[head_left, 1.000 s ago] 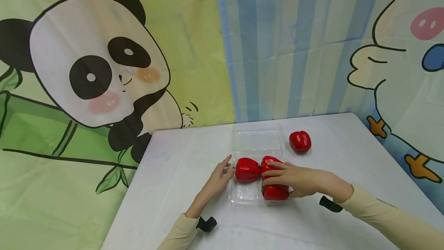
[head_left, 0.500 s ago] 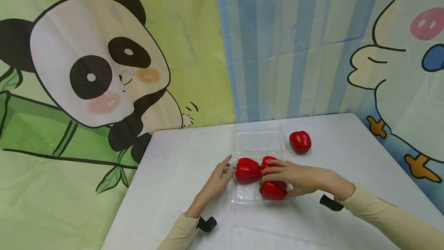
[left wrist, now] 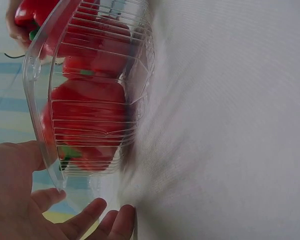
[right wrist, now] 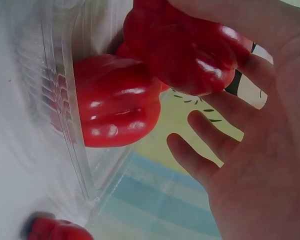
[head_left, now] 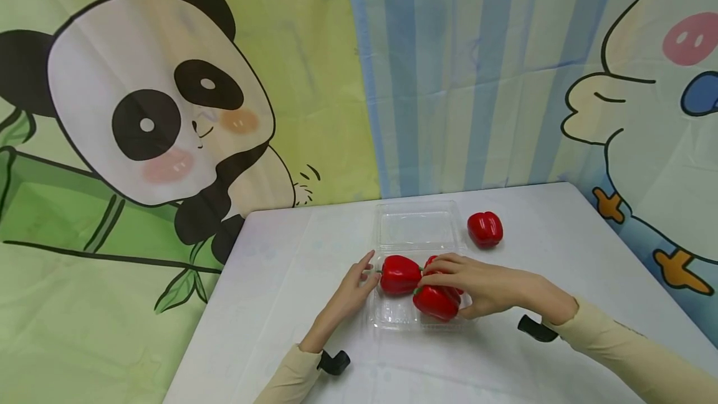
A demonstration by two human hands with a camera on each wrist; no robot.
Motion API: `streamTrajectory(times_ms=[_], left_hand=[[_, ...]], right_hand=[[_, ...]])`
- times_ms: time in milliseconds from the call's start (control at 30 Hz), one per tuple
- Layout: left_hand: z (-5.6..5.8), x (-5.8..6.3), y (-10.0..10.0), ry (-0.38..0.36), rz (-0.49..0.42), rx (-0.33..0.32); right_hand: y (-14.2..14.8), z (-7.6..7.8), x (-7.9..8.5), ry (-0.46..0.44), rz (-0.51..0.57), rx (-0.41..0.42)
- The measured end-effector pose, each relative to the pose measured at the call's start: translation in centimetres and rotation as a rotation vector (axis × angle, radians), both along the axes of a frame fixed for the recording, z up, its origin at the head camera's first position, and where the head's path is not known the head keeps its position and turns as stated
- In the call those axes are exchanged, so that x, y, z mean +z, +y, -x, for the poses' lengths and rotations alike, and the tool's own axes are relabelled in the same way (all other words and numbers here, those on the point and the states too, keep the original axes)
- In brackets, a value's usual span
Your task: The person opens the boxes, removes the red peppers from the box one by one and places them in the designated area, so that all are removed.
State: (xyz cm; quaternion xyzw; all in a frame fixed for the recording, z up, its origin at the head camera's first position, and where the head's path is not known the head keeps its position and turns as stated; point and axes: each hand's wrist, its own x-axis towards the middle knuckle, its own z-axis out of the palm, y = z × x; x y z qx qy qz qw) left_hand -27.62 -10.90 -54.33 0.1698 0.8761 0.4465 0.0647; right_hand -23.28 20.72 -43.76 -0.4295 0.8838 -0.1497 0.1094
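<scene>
My right hand (head_left: 482, 282) grips a red bell pepper (head_left: 437, 302) between thumb and fingers, over the right part of a clear plastic clamshell box (head_left: 392, 317). In the left wrist view this held pepper (left wrist: 32, 12) shows above the box's rim. A second bell pepper (head_left: 401, 275) lies in the box at the left, its green stem towards the left side. Another bell pepper (right wrist: 117, 102) sits in the box at the back right, partly hidden by my right hand in the head view. My left hand (head_left: 353, 288) is at the box's left rim, fingers loosely extended, thumb against the rim.
One more red bell pepper (head_left: 485, 229) lies on the white table (head_left: 314, 254), right of the box's lid. The clear lid (head_left: 417, 226) is folded back flat, away from me. Behind the table hangs a cartoon curtain (head_left: 437, 80).
My right hand has lifted the front right pepper slightly and shifted it left, with its near end tilting. The left hand has stayed at the rim.
</scene>
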Motion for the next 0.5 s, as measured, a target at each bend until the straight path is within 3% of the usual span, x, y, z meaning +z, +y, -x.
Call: streamTrajectory(times_ms=[500], left_hand=[[0.02,-0.03,0.04,-0.018,-0.011,0.016]], right_hand=[[0.74,-0.29,0.55,0.101,0.043,-0.09]])
